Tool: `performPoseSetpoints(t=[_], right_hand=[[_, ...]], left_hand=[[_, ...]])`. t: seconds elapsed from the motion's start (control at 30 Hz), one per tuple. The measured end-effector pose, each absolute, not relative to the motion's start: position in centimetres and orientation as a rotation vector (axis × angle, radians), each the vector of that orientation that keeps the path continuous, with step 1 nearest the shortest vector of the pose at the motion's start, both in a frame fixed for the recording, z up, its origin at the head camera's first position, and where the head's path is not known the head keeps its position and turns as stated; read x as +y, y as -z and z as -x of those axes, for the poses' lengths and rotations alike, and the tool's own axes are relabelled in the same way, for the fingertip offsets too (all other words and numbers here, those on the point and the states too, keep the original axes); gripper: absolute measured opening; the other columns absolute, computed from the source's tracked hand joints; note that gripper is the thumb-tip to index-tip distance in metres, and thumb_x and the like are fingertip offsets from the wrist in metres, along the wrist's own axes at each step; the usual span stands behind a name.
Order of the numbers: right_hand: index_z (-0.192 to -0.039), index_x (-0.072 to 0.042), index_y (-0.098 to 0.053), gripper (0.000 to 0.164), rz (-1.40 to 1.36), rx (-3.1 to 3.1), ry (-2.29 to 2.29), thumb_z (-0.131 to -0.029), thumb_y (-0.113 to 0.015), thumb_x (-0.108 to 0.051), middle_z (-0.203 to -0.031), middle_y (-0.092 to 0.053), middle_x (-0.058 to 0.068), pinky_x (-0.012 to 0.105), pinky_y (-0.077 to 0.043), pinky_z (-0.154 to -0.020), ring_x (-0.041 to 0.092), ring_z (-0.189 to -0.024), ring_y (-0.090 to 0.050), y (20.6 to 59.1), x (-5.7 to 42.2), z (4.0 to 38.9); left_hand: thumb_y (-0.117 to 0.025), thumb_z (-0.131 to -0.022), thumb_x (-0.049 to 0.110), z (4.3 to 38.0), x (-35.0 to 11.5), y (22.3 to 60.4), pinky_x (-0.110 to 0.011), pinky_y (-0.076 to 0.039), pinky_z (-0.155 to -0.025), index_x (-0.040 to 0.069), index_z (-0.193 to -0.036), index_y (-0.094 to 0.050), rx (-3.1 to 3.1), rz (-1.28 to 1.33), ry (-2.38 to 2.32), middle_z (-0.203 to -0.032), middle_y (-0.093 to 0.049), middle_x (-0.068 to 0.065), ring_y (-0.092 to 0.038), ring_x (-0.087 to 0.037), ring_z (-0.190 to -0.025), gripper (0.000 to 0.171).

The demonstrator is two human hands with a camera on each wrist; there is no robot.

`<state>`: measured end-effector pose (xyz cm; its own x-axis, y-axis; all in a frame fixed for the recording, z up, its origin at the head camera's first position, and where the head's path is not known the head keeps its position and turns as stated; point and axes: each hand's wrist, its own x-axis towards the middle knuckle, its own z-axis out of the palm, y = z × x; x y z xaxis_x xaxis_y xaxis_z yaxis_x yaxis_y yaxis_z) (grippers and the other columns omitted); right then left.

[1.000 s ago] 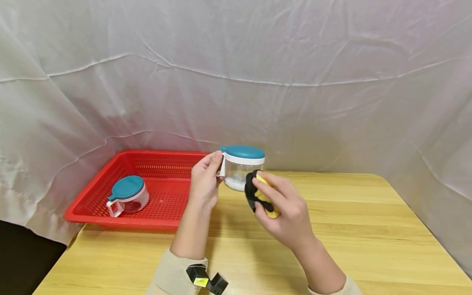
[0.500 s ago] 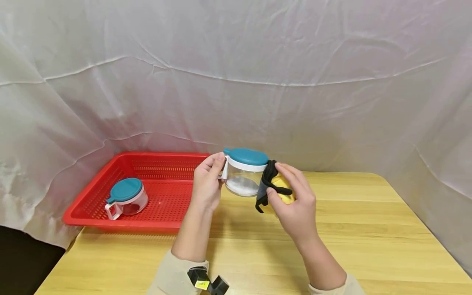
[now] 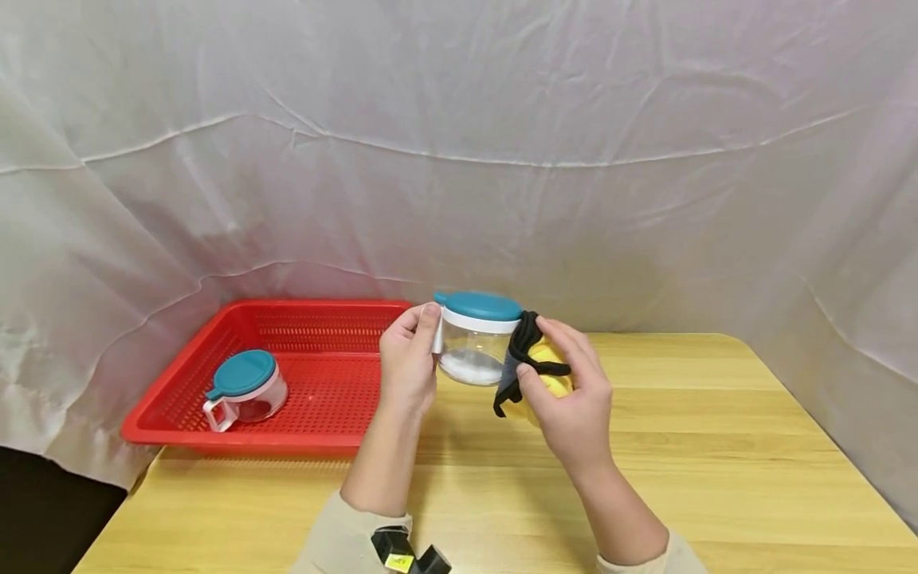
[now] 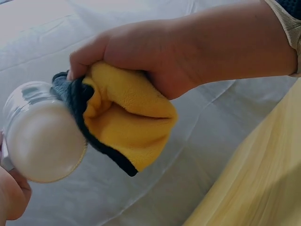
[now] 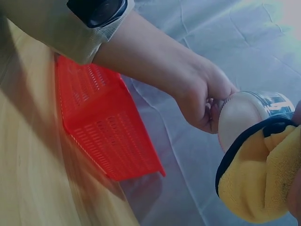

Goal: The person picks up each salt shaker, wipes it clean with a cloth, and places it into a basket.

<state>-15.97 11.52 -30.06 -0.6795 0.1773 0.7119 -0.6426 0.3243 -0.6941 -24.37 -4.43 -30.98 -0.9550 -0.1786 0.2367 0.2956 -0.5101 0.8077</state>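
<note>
In the head view my left hand [image 3: 409, 359] grips the white handle of a clear jar [image 3: 473, 351] with a blue lid and white rim, held up above the table. White contents or a pale base show at its bottom. My right hand [image 3: 577, 391] pinches a folded yellow and grey cloth [image 4: 129, 122] with black edging, pressed against the jar's right side. From the left wrist view, the jar's round underside [image 4: 44, 143] faces the camera and the cloth hangs loosely below the right hand. The left fingers are partly hidden behind the handle.
A red plastic basket [image 3: 244, 438] with perforated walls stands at the left of the wooden table [image 3: 681, 446]. Inside it sits a second blue-lidded jar [image 3: 251, 387], handle toward the front left. A pale cloth curtain [image 3: 459, 159] hangs behind and at the sides.
The right hand has shifted right and turned, taking the cloth from the jar's front to its right side. The jar moved slightly right, and in the last half second little differs.
</note>
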Motion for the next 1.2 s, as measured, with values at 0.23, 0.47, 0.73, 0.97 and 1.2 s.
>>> performPoseSetpoints(t=[0.23, 0.47, 0.73, 0.97, 1.2], right_hand=[[-0.114, 0.001, -0.065, 0.043, -0.784, -1.741, -0.977, -0.071, -0.066, -0.002, -0.115, -0.060, 0.019, 0.019, -0.049, -0.090, 0.029, -0.105, -0.057, 31.2, 10.8, 17.1], [-0.114, -0.001, -0.065, 0.043, -0.859, -1.723, -0.915, -0.071, -0.066, -0.006, -0.116, -0.061, 0.018, 0.021, -0.049, -0.090, 0.030, -0.105, -0.059, 32.0, 11.0, 17.8], [-0.118, 0.001, -0.062, 0.047, -0.614, -1.861, -1.333, -0.072, -0.067, 0.011, -0.119, -0.059, 0.013, 0.016, -0.051, -0.085, 0.018, -0.111, -0.055, 29.6, 11.6, 15.7], [-0.124, -0.020, -0.061, 0.053, -0.454, -1.913, -1.559, -0.078, -0.067, 0.006, -0.126, -0.056, -0.004, 0.022, -0.052, -0.085, 0.016, -0.115, -0.053, 30.6, 12.9, 16.6], [-0.125, -0.021, -0.061, 0.052, -0.437, -1.911, -1.559, -0.080, -0.066, 0.004, -0.126, -0.056, -0.003, 0.020, -0.052, -0.084, 0.015, -0.114, -0.054, 31.0, 13.2, 17.0]], left_hand=[[-0.064, -0.088, 0.031, 24.8, -5.3, 30.8, -0.020, -0.049, -0.056, 0.012, -0.081, -0.068, -1.269, 0.060, 2.511, -0.071, -0.063, 0.002, -0.054, -0.008, -0.064, 0.021], [-0.054, -0.095, 0.030, 24.9, -6.1, 30.4, -0.019, -0.048, -0.057, 0.014, -0.078, -0.067, -1.194, 0.118, 2.615, -0.070, -0.063, 0.003, -0.055, -0.008, -0.064, 0.027], [-0.059, -0.090, 0.032, 24.6, -5.4, 30.7, -0.017, -0.042, -0.053, 0.014, -0.081, -0.066, -1.281, 0.300, 2.647, -0.066, -0.060, 0.005, -0.050, -0.006, -0.060, 0.022], [-0.060, -0.092, 0.025, 24.3, -5.2, 31.1, -0.019, -0.038, -0.046, 0.011, -0.079, -0.061, -1.528, 0.337, 2.328, -0.058, -0.051, 0.003, -0.043, -0.009, -0.050, 0.019], [-0.047, -0.098, 0.032, 23.8, -5.9, 30.9, -0.022, -0.039, -0.055, 0.004, -0.092, -0.050, -1.813, 0.570, 1.956, -0.066, -0.048, -0.002, -0.044, -0.011, -0.060, 0.028]])
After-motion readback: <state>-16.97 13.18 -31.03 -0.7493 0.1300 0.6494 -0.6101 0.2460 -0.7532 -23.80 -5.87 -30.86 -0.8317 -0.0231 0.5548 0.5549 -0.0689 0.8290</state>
